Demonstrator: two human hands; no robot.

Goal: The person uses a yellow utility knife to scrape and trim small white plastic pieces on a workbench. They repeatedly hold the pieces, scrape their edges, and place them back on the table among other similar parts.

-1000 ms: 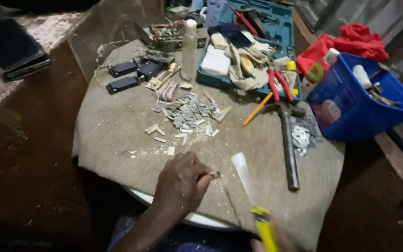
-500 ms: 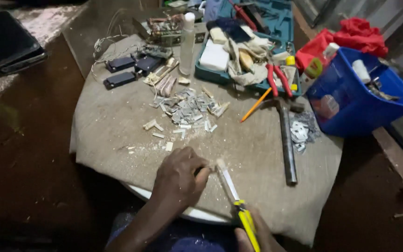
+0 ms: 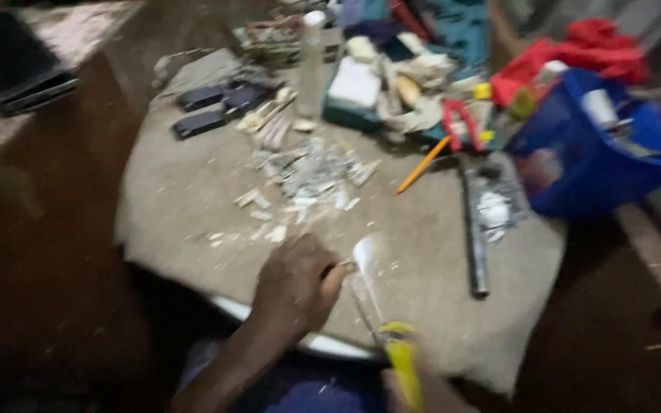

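My left hand (image 3: 294, 284) rests on the cloth-covered round table (image 3: 185, 191) near its front edge, fingers pinched on a small thin metal piece (image 3: 343, 265). My right hand (image 3: 422, 391) shows only at the bottom edge, gripping the yellow handle of a flat-bladed tool (image 3: 380, 313). The pale blade tip reaches up to the pinched piece beside my left fingers. The picture is blurred by motion.
A heap of small pale scraps (image 3: 311, 174) lies mid-table. Beyond it are dark flat blocks (image 3: 219, 107), a white bottle (image 3: 311, 61), an orange pencil (image 3: 422, 164), a long metal bar (image 3: 474, 229), red pliers (image 3: 460, 122), a teal case (image 3: 437, 53) and a blue bin (image 3: 598, 153).
The blade has swung left until its tip meets the piece in my left fingers. The view has shifted and blurred; my left hand stays in place.
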